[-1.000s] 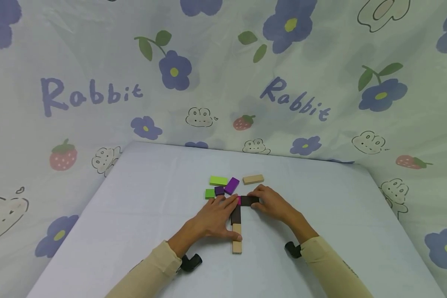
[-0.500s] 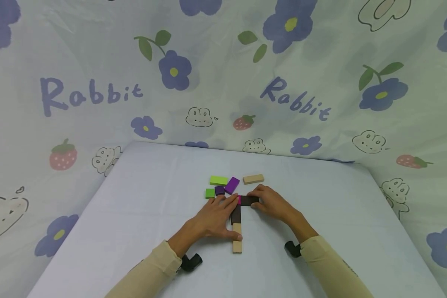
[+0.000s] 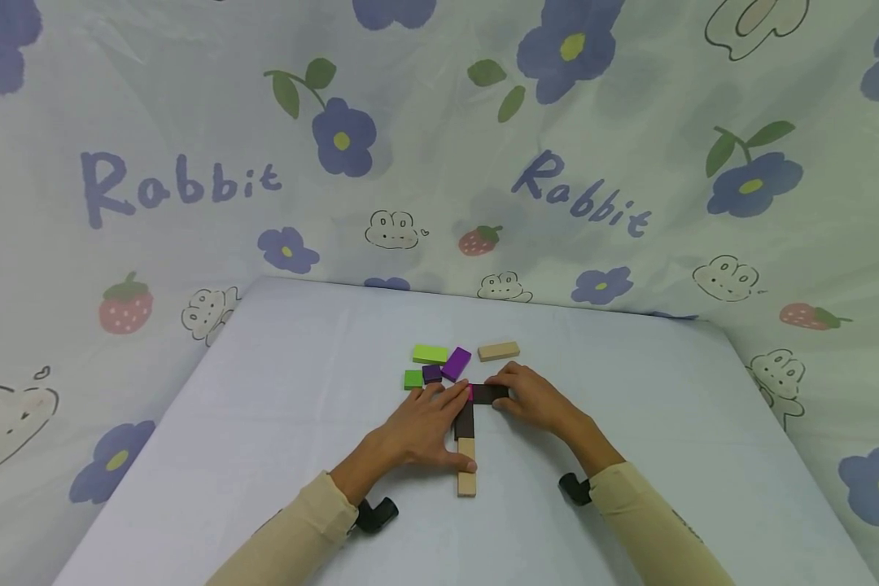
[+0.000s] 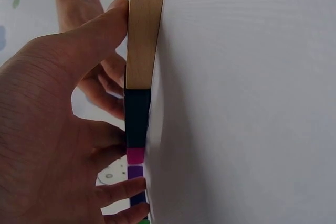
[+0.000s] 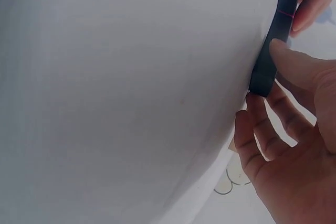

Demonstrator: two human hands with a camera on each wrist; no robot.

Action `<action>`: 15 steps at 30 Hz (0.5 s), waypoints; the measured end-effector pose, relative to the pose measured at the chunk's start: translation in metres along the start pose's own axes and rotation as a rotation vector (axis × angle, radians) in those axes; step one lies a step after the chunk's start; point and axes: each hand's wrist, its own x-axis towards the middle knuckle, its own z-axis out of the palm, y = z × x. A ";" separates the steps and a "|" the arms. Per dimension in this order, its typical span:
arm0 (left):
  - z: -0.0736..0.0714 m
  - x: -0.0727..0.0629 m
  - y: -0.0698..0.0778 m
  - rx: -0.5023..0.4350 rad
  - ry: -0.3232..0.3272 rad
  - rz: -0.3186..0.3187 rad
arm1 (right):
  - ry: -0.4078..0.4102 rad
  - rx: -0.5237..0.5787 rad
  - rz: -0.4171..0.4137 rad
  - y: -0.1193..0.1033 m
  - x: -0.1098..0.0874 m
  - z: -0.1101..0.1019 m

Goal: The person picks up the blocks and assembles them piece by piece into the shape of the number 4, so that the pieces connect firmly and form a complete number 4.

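Observation:
On the white table, wooden blocks and a black block form a straight row up to a small pink block. My left hand lies spread along the row's left side. Its thumb touches the wood, and its index fingertip is at the pink block; in the left wrist view the other fingers stretch beyond it. Off the pink block, another black block points right, at a right angle to the row. My right hand pinches its outer end between thumb and fingers, as the right wrist view also shows.
Just behind the row lie a lime block, a small green block, a dark purple block and a purple block. A loose wooden block is to their right. A patterned curtain hangs behind the table.

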 end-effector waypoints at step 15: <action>0.001 0.000 0.000 0.009 0.002 -0.005 | -0.014 0.018 0.055 0.000 0.002 0.002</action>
